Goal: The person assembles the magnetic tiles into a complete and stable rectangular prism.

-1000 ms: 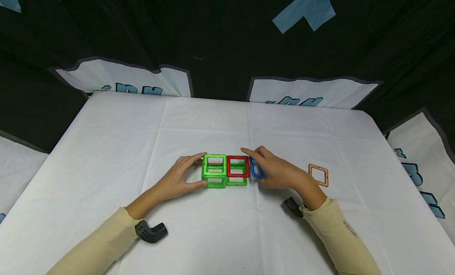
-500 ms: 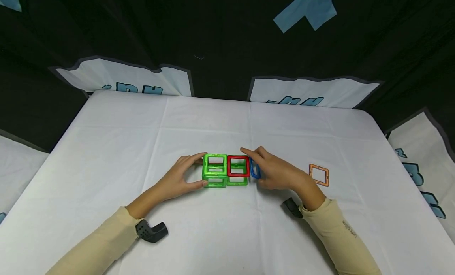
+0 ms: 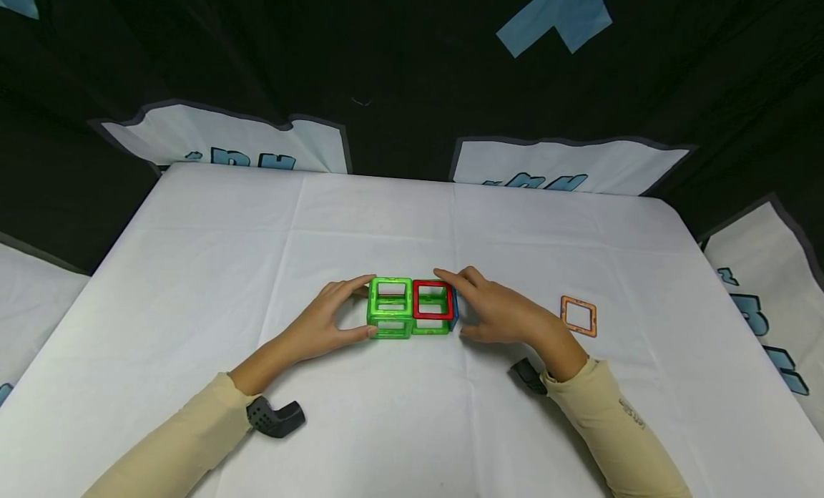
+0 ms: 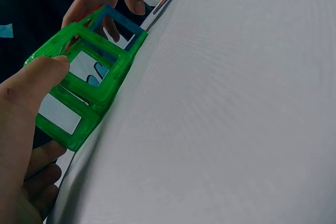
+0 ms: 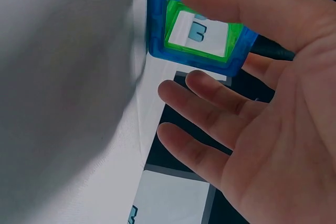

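In the head view, a box of square magnetic tiles stands on the table, mostly green tiles (image 3: 390, 279), with a red tile (image 3: 433, 317) on top of its right half. My left hand (image 3: 322, 315) grips the left end, thumb at the front and index finger at the back. A blue tile (image 5: 156, 19) stands upright against the right end. My right hand (image 3: 505, 312) spans that end between thumb and index finger. From the right wrist, the thumb overlaps the blue tile's corner, and the other fingers spread loosely below it.
An orange square tile (image 3: 563, 312) lies flat to the right, beside the right wrist. White cloth (image 3: 360, 426) covers the table. Black wrist devices (image 3: 277, 419) sit under the sleeves. A dark curtain (image 3: 386, 69) hangs behind the table's far edge.
The blue tile has gone from leaning outward to upright, flush against the box's right end. My right thumb has moved in leftward with it. The left hand stays in place.
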{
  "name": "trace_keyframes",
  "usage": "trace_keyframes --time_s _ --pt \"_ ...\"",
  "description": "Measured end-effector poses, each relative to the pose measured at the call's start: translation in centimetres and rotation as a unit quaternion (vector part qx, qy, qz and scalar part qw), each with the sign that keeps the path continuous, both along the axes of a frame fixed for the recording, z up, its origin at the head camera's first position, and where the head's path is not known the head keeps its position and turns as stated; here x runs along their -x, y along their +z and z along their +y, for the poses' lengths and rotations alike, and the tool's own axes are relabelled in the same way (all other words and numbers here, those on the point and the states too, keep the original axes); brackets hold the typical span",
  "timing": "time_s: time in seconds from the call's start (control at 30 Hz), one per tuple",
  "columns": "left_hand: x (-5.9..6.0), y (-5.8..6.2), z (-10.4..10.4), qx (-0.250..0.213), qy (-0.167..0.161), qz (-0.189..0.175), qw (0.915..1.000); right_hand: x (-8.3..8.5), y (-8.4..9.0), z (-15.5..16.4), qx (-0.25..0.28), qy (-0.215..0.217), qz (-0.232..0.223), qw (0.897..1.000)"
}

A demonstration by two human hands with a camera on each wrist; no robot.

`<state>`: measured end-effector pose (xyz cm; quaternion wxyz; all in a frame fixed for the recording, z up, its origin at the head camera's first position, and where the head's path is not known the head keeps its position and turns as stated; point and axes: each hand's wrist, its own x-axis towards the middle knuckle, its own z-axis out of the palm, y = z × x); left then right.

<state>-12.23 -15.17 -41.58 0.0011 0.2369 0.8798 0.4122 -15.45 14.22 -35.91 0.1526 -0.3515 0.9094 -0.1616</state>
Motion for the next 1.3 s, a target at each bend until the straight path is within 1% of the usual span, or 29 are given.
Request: trace_keyframes --time_s 0.33,0.53,0.8,1.03,1.3 --pt "-0.02 0.14 0.06 0.002 -0.001 -0.001 1.0000 -0.08 0.23 0.02 0.012 0.004 0.023 1.000" --pt "0.01 0.06 0.07 0.003 -0.003 0.000 1.0000 -0.13 0.29 -0.09 0.023 0.013 0.022 0.999" --pt "0.07 0.07 0.01 0.010 -0.004 0.000 0.9999 -0.13 0.27 -0.09 0.032 0.008 0.016 0.999" --pt "0.06 0.06 -0.01 0.011 -0.002 -0.001 0.9999 0.00 0.11 -0.14 0.036 0.014 0.014 0.999" --pt "0.18 -0.19 -0.08 0.011 0.000 0.002 0.9999 0.26 -0.12 -0.25 0.025 0.014 0.012 1.000"
